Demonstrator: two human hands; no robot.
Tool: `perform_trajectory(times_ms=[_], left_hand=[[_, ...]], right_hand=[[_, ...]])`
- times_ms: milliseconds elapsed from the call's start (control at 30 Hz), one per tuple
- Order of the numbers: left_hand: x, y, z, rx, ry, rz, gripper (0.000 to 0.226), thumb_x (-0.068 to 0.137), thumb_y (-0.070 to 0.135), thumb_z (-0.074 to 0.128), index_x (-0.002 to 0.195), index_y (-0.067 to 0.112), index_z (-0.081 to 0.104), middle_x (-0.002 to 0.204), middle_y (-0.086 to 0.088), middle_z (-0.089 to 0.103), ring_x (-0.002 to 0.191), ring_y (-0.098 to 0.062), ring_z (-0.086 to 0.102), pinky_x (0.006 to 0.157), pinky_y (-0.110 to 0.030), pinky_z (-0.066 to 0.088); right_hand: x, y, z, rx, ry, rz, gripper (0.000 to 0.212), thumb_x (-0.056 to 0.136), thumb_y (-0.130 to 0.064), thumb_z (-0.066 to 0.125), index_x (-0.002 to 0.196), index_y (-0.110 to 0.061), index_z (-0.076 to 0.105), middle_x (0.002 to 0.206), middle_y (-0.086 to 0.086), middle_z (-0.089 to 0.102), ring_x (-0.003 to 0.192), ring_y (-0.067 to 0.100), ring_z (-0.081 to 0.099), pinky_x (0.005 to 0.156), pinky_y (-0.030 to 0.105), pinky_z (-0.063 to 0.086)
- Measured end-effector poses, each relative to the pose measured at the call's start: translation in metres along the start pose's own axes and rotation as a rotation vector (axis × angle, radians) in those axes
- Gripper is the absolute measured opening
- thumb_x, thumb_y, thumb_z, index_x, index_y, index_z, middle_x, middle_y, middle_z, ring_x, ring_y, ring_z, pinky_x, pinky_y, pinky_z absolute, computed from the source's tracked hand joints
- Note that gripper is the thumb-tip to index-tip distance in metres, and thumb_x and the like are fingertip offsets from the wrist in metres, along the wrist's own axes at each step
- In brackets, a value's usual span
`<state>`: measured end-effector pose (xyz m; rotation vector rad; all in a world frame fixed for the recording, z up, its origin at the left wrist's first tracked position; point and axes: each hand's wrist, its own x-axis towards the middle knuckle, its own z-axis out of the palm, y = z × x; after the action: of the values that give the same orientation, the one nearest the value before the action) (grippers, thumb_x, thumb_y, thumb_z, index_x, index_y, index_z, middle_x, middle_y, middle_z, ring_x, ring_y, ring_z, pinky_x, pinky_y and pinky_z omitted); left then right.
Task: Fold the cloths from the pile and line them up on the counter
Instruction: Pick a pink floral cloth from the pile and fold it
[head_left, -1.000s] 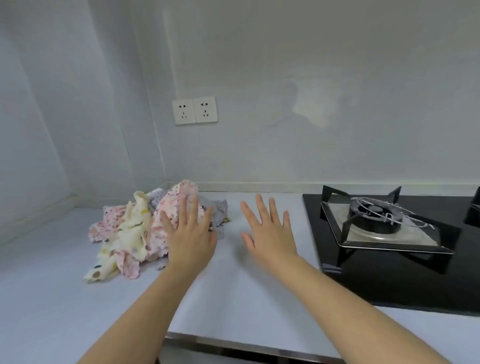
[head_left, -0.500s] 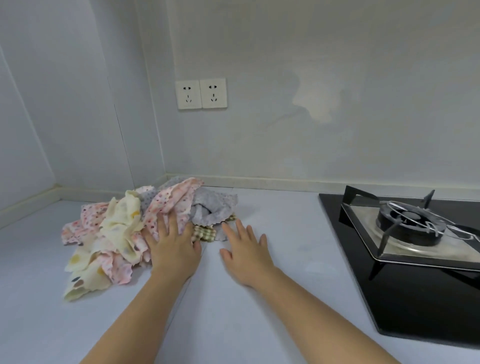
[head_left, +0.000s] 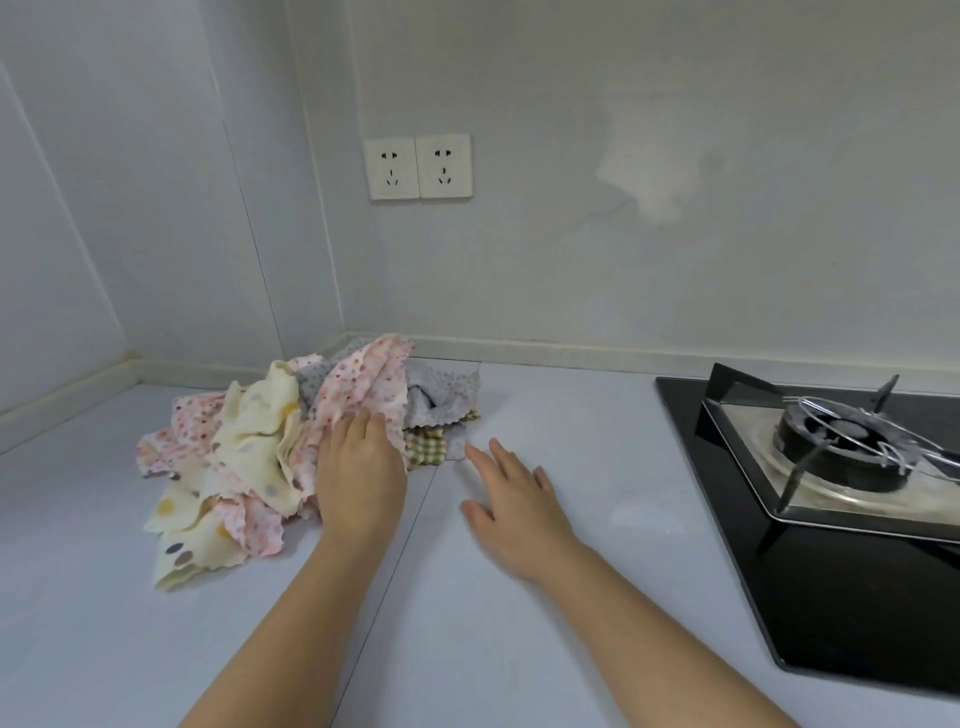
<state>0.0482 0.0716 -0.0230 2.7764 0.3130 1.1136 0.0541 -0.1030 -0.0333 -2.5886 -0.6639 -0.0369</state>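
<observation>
Cloth pile (head_left: 249, 441) is sitting at ten o'clock; left grip (head_left: 361, 478) is clutching its pink cloth (head_left: 363, 384), right grip (head_left: 514, 499) is lying flat, fingers straight

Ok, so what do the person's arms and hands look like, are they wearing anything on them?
The left forearm and the right forearm are bare right down to the bottom edge of the picture, with no sleeves in view. The left hand and the right hand are ungloved. No ring, watch, bracelet or other marking shows on either.
</observation>
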Motion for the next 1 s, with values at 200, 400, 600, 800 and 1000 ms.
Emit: perform_trajectory(times_ms=[200, 400, 600, 800, 1000], left_hand=[[0.007, 0.004, -0.027, -0.337, 0.232, 0.238, 0.043, 0.063, -0.028, 0.058, 0.101, -0.008, 0.064, 0.1, -0.022, 0.061, 0.091, -0.037, 0.058, 0.07, -0.042, 0.053], [-0.004, -0.008, -0.035, 0.026, 0.096, -0.185, 0.05, 0.068, -0.002, 0.068, 0.116, 0.009, 0.061, 0.115, -0.015, 0.058, 0.106, -0.035, 0.05, 0.083, -0.046, 0.036], [-0.001, 0.03, -0.077, -0.628, -0.129, 0.021, 0.013, 0.096, 0.014, 0.048, 0.092, 0.019, 0.06, 0.071, 0.001, 0.06, 0.063, -0.014, 0.052, 0.062, -0.03, 0.039], [0.003, 0.08, -0.107, -1.46, -0.484, -0.175, 0.015, 0.099, 0.012, 0.045, 0.087, 0.013, 0.053, 0.071, -0.003, 0.057, 0.061, -0.012, 0.054, 0.057, -0.025, 0.044], [0.006, 0.051, -0.094, -1.507, -0.409, -0.519, 0.017, 0.098, 0.023, 0.049, 0.099, 0.01, 0.06, 0.094, -0.011, 0.067, 0.081, -0.022, 0.066, 0.071, -0.035, 0.053]], right_hand=[[-0.011, -0.001, -0.014, 0.032, 0.068, -0.024, 0.055, 0.097, -0.027, 0.044, 0.148, -0.02, 0.026, 0.155, 0.002, 0.024, 0.139, 0.021, 0.029, 0.113, 0.034, 0.023], [-0.036, 0.009, -0.015, 0.137, 0.094, -0.021, 0.051, 0.096, -0.021, 0.047, 0.145, -0.02, 0.033, 0.148, -0.002, 0.035, 0.133, 0.018, 0.039, 0.108, 0.027, 0.03], [-0.031, 0.02, -0.024, 0.624, 0.292, 0.065, 0.055, 0.089, -0.009, 0.06, 0.138, -0.022, 0.039, 0.132, -0.003, 0.048, 0.127, 0.014, 0.045, 0.099, 0.019, 0.034], [-0.038, 0.023, -0.053, 0.941, 0.259, -0.002, 0.044, 0.081, 0.003, 0.064, 0.114, -0.025, 0.055, 0.103, -0.014, 0.064, 0.091, 0.0, 0.061, 0.07, 0.01, 0.048], [-0.043, 0.033, -0.069, 1.123, 0.262, 0.165, 0.013, 0.089, -0.009, 0.061, 0.076, -0.013, 0.061, 0.066, -0.003, 0.061, 0.056, 0.006, 0.054, 0.048, 0.017, 0.038]])
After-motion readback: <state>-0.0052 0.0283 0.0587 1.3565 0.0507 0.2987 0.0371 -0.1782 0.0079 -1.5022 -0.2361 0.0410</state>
